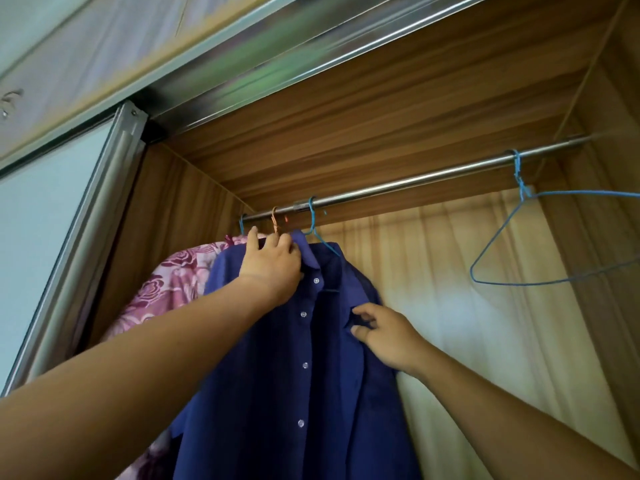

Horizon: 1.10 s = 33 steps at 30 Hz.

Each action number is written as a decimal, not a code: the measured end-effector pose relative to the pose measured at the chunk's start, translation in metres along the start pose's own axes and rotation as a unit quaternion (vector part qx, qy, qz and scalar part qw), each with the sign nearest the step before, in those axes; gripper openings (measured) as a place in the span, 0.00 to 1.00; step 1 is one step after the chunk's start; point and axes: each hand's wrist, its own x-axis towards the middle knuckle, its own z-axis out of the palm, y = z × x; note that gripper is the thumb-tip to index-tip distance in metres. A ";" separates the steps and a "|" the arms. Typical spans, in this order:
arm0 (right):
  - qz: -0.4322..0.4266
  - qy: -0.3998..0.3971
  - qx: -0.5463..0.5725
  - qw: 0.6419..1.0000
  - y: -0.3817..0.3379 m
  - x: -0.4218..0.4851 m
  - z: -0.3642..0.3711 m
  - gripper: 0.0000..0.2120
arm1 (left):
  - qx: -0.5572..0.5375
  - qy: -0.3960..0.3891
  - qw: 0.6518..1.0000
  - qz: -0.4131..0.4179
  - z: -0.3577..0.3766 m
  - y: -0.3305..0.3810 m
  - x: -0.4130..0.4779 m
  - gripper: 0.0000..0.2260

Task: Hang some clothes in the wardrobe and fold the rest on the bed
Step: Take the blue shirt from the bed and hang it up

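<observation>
Home bedroom: wooden wardrobe (pixel 398 109), sliding door (pixel 41 237), metal rail (pixel 415 181), hung clothes (pixel 277 375).

Two bare arms run from the fingers back to the frame's lower edge, with no cloth on either. The left hand (pixel 273 265) has a faint crease across the wrist, behind the knuckles, and a broad, smooth forearm. The right hand (pixel 388 337) has a short-cut nail on its thumb (pixel 356 330), below the fingers, and a slimmer-looking forearm.

Soft daylight, blurred, bowed wide-angle edges.
</observation>
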 end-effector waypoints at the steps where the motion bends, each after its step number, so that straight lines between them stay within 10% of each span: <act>1: 0.003 0.000 -0.007 1.000 0.003 -0.008 -0.003 0.16 | -0.036 -0.016 0.999 0.011 0.002 0.005 -0.008 0.23; 8: 0.027 -0.040 -0.092 0.995 0.019 -0.076 -0.024 0.02 | -0.282 -0.133 0.950 0.013 0.010 0.054 -0.092 0.20; 21: 0.169 -0.229 -0.223 0.932 0.059 -0.227 -0.011 0.24 | -0.346 -0.380 0.855 0.064 0.051 0.126 -0.246 0.24; 33: 0.390 -0.194 -0.249 0.865 0.076 -0.391 0.011 0.29 | -0.429 -0.384 0.783 0.233 0.094 0.194 -0.345 0.22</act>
